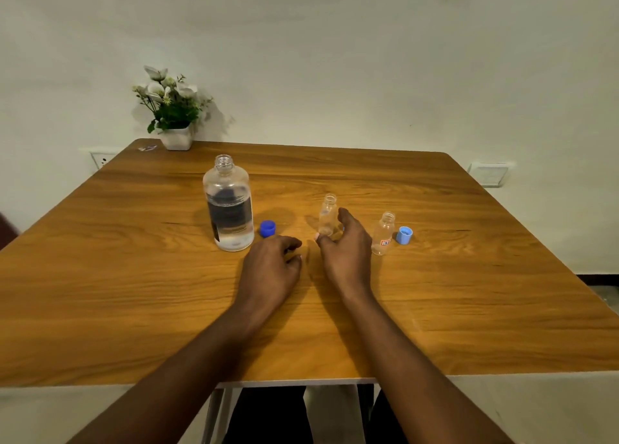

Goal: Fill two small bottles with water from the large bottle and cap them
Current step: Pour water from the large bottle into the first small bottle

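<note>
Wooden tabletop (134,276). Large bottle (228,205) stands upright, uncapped, partly filled with water, dark label; dark blue cap (267,228) lies just beside its base. Right grip (346,252) holds the middle small bottle (327,215), uncapped and upright, between thumb and fingers. Left grip (273,269) rests on the tabletop, fingers loosely curled, holding nothing. Outer small bottle (384,233) stands uncapped, with the light blue cap (405,235) just beside it. Flower pot (176,137) sits at the far left corner.

Lane btw large bottle (228,205), small bottle (326,212) (blue cap (267,228) intrudes).
</note>
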Motion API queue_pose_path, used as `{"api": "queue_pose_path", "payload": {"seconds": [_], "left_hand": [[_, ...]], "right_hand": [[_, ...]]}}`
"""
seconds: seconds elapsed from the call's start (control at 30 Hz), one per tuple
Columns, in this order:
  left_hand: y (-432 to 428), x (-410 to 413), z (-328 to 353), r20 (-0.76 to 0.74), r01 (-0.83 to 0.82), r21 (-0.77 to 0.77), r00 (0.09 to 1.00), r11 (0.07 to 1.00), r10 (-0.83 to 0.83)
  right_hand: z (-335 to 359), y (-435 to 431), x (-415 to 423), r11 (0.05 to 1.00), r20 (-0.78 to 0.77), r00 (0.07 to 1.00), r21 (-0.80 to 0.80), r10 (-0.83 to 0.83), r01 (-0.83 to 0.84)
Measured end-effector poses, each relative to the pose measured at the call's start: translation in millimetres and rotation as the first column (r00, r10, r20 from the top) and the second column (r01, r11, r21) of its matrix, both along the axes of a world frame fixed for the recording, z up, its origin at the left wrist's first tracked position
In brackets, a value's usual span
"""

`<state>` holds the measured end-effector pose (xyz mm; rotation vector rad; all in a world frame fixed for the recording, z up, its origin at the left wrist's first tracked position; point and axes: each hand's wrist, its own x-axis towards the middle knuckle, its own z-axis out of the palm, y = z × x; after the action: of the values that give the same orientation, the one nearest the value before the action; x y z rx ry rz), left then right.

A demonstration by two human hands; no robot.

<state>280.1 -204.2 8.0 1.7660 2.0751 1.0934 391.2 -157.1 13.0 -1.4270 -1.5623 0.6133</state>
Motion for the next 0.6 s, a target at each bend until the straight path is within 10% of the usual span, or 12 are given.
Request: {"api": "queue_pose_path", "payload": {"seconds": [0.6], "left_hand": [[-14,-17,-1,0.118,-0.048,0.011,0.992,0.999,0.046]], "right_hand": [[-9,12,-15,1.000,0.054,0.998,0.000,-0.029,0.029]]}}
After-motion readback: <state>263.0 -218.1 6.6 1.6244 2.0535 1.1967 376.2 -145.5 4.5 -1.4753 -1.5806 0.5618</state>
